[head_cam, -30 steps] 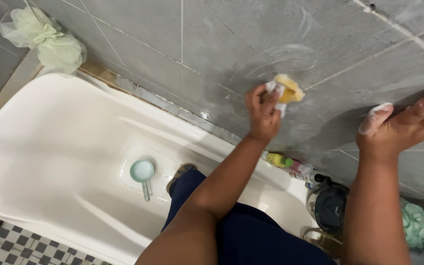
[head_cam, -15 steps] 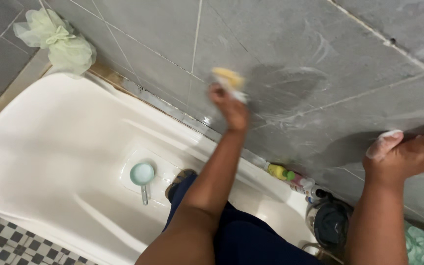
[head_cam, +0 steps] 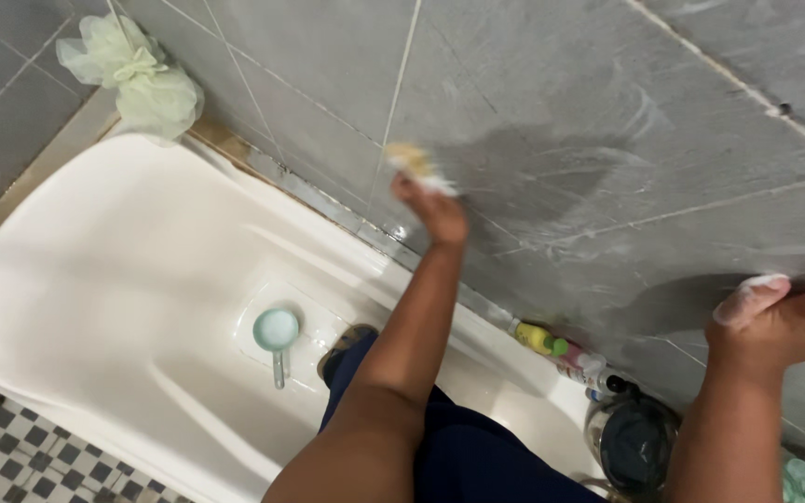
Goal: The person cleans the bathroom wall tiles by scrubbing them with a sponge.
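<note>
Left hand (head_cam: 435, 212) closed around a yellowish sponge (head_cam: 412, 160), pressed to the grey tiled wall (head_cam: 552, 102) just right of a vertical grout line; the sponge is motion-blurred, so the exact finger hold cannot be read. Right hand (head_cam: 780, 321) lies flat on the wall at far right, fingers spread and foamy, holding nothing, apparently bracing. Soapy arcs and a darker wet patch (head_cam: 552, 172) cover the tiles to the right of the sponge; tiles to the upper left look dry and unmarked. Below, a white bathtub (head_cam: 95, 279) with a pale green scoop (head_cam: 277, 333) lying in its bottom; a green mesh puff (head_cam: 137, 74) sits at the far left corner of the rim; small bottles (head_cam: 552, 343) stand along the rim near the wall on the right, beside a dark bucket (head_cam: 634, 442). The person stands in the tub, dark trousers (head_cam: 477, 456) visible. Judgement: scrubbing goes best with overlapping strokes, sponge face flat, extra pressure along grout lines and the stained joint where wall meets tub. Keep the bracing palm planted; wet tub footing looks slippery. Working top to bottom would keep runoff from cleaned tiles.
</note>
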